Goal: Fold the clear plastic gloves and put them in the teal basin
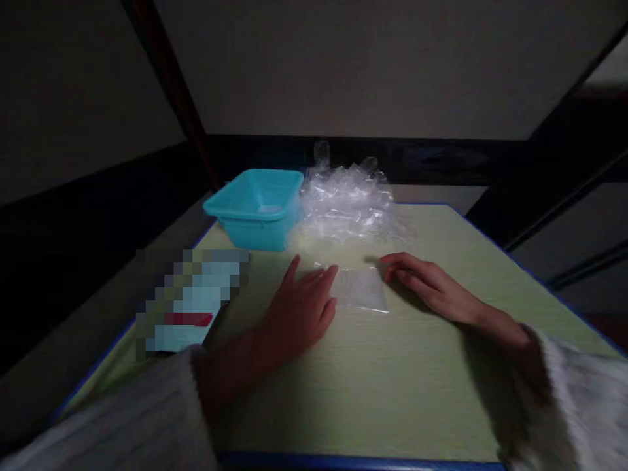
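A small clear plastic bag (364,290) lies flat on the table (353,386). Over its left edge is my left hand (305,307), fingers apart and pointing forward; whether the fingertips press on the bag is hard to tell. My right hand (432,284) rests just right of the bag, its fingers loosely bent and apart with nothing between them. Behind the bag sits a crumpled pile of clear plastic bags (348,203).
A turquoise plastic basin (252,229) stands at the back left, beside the pile, with something pale inside. At the left edge lies a flat light-blue item (201,294), mostly blurred out. Blue edging runs round the table, and a wall rises behind it.
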A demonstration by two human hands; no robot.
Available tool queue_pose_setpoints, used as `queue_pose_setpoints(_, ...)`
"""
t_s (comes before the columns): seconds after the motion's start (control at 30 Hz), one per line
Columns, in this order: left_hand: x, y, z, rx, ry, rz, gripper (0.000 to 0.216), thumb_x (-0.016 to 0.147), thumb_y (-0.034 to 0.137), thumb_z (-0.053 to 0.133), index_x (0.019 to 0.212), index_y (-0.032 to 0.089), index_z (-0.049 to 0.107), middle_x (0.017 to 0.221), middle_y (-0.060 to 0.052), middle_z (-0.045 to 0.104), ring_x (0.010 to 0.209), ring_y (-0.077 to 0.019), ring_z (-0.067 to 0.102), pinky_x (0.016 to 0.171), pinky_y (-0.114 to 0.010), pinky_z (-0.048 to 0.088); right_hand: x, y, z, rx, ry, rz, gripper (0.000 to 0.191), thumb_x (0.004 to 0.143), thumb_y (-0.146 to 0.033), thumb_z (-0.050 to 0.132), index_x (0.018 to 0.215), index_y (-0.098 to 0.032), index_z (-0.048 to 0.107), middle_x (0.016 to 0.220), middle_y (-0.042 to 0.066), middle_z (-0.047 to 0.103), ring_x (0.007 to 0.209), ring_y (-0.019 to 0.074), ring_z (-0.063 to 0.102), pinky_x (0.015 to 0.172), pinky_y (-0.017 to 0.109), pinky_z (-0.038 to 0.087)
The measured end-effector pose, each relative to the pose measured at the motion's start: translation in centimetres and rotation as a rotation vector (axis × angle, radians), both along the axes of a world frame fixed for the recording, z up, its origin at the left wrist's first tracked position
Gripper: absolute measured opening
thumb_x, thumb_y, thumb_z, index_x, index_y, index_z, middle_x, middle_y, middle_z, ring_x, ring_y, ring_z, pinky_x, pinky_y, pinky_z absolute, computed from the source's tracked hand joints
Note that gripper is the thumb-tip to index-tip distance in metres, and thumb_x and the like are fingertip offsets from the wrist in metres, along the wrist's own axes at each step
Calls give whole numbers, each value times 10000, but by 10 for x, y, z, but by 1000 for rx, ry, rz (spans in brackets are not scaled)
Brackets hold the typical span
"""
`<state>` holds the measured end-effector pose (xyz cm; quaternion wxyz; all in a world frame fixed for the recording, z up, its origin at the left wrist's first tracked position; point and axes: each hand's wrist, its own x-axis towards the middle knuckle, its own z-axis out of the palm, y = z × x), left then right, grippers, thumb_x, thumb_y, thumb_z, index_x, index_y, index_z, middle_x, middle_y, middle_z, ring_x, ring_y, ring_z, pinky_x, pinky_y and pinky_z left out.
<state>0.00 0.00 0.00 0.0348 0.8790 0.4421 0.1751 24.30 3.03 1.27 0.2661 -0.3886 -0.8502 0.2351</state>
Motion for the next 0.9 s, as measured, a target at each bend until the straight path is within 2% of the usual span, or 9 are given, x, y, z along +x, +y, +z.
queue_pose_setpoints(0.1,-2,1,5,12,34,20,365,849,147,384,1207,94,428,1215,-150,579,1162,-241,503,1083,-559,106,1,1,-2,68,-21,8,246,892,-199,358,1069,-130,513,820,59,608,719,167,571,638,300,473)
queue_pose_setpoints(0.2,-4,2,6,31,44,25,356,853,154,381,1196,86,451,1209,-159,577,1185,-265,475,1075,-578,105,3,2,-1,199,-90,79,252,856,-135,374,1002,-127,579,842,79,597,776,178,570,675,317,474)
queue_pose_setpoints(0.3,-3,2,3,43,2,-60,363,855,178,390,1194,71,465,1251,-166,540,1229,-255,426,1096,-523,127,5,2,1,298,-157,172,294,829,-83,376,938,-136,643,849,89,582,796,175,558,684,317,473)
queue_pose_setpoints(0.43,2,0,-1,-19,-5,-308,441,864,241,416,1266,58,417,1397,-153,388,1323,-218,288,1112,-417,170,8,2,2,340,-183,241,313,830,-69,391,934,-150,675,829,85,580,781,169,551,671,309,474)
queue_pose_setpoints(0.53,6,-2,-3,-84,51,-416,529,877,338,431,1327,70,352,1446,-133,308,1354,-213,215,1112,-394,168,8,3,1,361,-203,259,314,836,-74,400,954,-149,682,826,91,582,778,172,552,671,317,475)
queue_pose_setpoints(0.67,8,-2,-5,-128,83,-447,586,886,436,408,1357,101,315,1460,-105,280,1361,-211,194,1114,-394,149,9,4,-1,378,-202,251,311,852,-87,405,974,-150,684,808,91,587,758,168,549,649,312,472)
queue_pose_setpoints(0.9,7,-3,-2,-153,98,-454,584,885,454,407,1353,114,329,1454,-101,294,1355,-224,213,1102,-407,169,9,6,-2,375,-213,233,319,846,-87,411,966,-174,694,820,88,590,772,167,557,664,315,475)
